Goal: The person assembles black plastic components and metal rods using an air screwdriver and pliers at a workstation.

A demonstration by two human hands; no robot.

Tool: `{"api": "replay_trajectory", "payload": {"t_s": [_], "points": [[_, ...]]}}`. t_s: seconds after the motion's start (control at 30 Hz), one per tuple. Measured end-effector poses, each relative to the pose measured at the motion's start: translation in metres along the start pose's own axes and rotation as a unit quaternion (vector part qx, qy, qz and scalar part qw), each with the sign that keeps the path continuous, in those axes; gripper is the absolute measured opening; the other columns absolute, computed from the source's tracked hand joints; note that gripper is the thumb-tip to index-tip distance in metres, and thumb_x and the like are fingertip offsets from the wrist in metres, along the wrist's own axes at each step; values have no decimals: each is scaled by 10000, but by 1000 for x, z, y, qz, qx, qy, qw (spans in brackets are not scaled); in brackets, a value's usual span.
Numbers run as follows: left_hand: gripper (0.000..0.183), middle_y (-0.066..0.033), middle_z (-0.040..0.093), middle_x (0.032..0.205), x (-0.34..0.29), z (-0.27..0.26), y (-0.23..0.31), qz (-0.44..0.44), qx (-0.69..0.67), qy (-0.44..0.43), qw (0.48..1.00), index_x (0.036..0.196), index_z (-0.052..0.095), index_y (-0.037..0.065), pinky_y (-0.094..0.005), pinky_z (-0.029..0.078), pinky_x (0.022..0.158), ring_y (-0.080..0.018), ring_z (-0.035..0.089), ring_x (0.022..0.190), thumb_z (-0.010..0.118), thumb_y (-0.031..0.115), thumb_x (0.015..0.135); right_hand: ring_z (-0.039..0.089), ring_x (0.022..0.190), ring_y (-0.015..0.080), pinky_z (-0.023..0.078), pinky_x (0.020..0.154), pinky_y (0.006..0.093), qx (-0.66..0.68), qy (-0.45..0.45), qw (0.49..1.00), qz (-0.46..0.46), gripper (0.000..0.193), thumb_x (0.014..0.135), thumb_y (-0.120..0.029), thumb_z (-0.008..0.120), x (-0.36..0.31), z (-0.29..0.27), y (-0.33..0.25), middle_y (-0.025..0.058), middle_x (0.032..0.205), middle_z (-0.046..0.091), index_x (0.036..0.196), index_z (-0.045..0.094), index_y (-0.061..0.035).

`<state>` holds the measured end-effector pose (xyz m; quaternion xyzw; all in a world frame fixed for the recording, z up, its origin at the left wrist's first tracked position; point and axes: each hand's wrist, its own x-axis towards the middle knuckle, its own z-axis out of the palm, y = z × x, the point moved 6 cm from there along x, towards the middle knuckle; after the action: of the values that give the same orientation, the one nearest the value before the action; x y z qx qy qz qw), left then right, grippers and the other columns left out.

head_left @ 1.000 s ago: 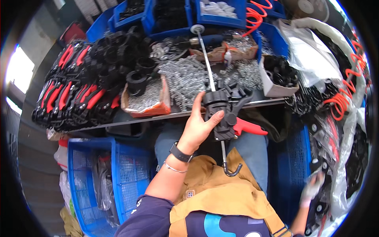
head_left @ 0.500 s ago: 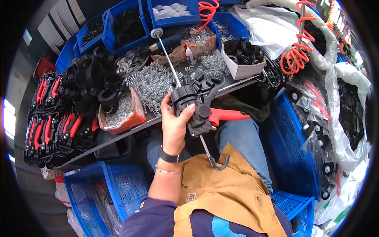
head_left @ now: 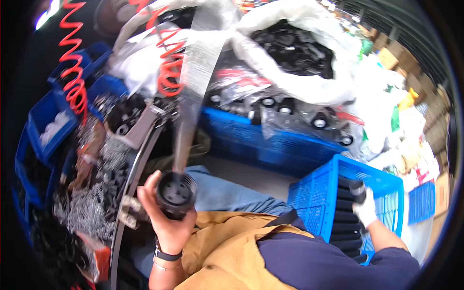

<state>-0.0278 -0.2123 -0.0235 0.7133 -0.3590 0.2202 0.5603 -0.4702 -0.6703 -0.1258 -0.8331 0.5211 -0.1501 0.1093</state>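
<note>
My bare left hand [head_left: 166, 222] is wrapped around the black, ridged round collar of a caulking gun [head_left: 175, 194], its holed end face toward me. A grey see-through streak rises from the collar, too blurred to make out. The gun's red trigger is not visible here. Far to the right, my right hand [head_left: 366, 210], in a white glove, reaches over a blue plastic crate [head_left: 394, 188]. It grips one end of a black tube [head_left: 357, 188]. Several more black tubes [head_left: 345, 227] lie stacked in that crate.
On the left, a bench edge [head_left: 126, 193] borders springs [head_left: 92, 203] and blue bins [head_left: 50, 128]. Ahead stands a long blue crate [head_left: 251, 140] with bagged wheeled parts. A white sack [head_left: 333, 89] of black parts sits behind it. Coiled red hoses [head_left: 169, 63] hang down.
The view has swung right. My left hand keeps hold of the caulking gun, now turned end-on. My right hand, unseen before, now grips a black tube in the crate.
</note>
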Motion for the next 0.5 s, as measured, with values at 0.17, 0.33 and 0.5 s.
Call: {"api": "replay_trajectory", "payload": {"t_s": [0.17,0.33,0.5], "points": [[656,-196,559,1270,-6,58,23,177,249,-213,928,1255,510,-7,-490,397,975,-380,553,1130,668,1,618,594,1045,363,481,910,404,58,36,982,-176,648,590,-53,760,51,-50,-176,163,1105,602,1202,549,-66],[446,-180,608,1212,-13,63,25,263,303,-198,894,1166,582,42,-549,385,974,-352,584,1110,590,0,722,617,970,350,496,851,390,80,94,940,-319,668,529,-11,796,66,-60,-203,137,1028,616,1152,567,-81],[359,-129,632,1191,-7,70,23,317,348,-203,858,1166,618,125,-543,381,974,-313,602,1081,602,85,809,613,912,307,499,825,383,1,-204,868,-452,623,518,-106,776,78,-56,-257,94,979,621,1121,617,-108]]}}
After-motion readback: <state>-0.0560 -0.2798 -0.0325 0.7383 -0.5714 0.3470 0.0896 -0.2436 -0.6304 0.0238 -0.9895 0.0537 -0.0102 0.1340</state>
